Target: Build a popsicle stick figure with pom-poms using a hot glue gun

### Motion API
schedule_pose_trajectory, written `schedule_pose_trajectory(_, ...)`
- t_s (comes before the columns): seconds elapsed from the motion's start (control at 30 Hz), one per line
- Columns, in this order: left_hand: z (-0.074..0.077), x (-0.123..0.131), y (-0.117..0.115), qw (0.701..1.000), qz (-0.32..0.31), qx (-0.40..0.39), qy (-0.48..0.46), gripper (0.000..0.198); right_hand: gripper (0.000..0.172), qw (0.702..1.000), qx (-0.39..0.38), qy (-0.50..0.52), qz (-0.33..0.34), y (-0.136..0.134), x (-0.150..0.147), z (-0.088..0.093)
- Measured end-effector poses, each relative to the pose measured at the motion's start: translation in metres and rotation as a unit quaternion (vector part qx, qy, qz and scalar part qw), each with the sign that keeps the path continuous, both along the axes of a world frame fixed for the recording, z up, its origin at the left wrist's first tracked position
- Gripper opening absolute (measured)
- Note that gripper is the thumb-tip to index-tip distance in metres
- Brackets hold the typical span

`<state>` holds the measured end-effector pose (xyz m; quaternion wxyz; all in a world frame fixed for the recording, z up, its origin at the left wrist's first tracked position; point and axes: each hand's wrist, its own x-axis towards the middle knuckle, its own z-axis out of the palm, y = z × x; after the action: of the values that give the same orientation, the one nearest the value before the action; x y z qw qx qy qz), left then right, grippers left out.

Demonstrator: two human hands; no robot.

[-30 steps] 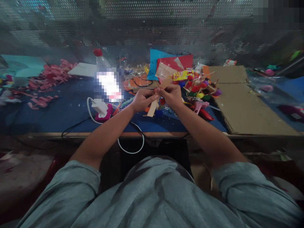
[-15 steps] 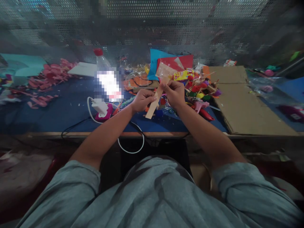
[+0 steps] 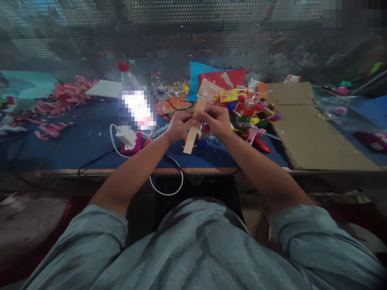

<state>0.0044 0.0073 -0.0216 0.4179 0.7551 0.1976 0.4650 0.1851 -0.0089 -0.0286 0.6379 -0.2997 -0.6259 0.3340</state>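
Both my hands are raised over the blue work table (image 3: 75,145) and pinch one flat wooden craft stick (image 3: 190,139), which slants from lower left to upper right. My left hand (image 3: 179,125) grips its middle with curled fingers. My right hand (image 3: 217,119) pinches it just beside the left, fingertips close together. The stick's upper end shows above my fingers, its lower end hangs below them. Just right of my hands lies a heap of coloured pom-poms and sticks (image 3: 256,110) and a pink glue gun (image 3: 255,135).
A white charger on a pink block (image 3: 128,139) with a white cable lies left of my hands. Behind stand a red-capped bottle (image 3: 127,76), coloured paper sheets (image 3: 217,78) and pink cut-outs (image 3: 63,98). A cardboard sheet (image 3: 308,129) covers the table's right. A perforated metal wall backs the table.
The stick has shifted in my grip, its top end now showing higher above my fingers and more upright. Both hands stay together at the same spot.
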Motion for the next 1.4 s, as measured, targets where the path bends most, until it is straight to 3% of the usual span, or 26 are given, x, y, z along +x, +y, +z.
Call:
schedule_pose_trajectory(0.47, -0.001, 0.003, -0.001, 0.999, -0.006, 0.004, -0.043, 0.065, 0.052, 1.0, -0.001, 0.022, 0.0, 0.001, -0.001, -0.001)
schedule_pose_trajectory(0.73, -0.004, 0.004, 0.006, 0.996, 0.037, 0.057, -0.052, 0.065, 0.054, 1.0, 0.008, -0.002, -0.014, 0.002, 0.002, -0.002)
schedule_pose_trajectory(1.0, -0.008, 0.003, 0.012, 0.991, 0.091, 0.086, -0.053, 0.065, 0.055, 0.986, 0.097, -0.132, 0.005, -0.001, 0.007, -0.004)
schedule_pose_trajectory(1.4, -0.011, 0.002, 0.009, 0.978, 0.145, 0.145, -0.043, 0.058, 0.045, 0.96, 0.197, -0.192, -0.042, -0.002, 0.007, -0.006)
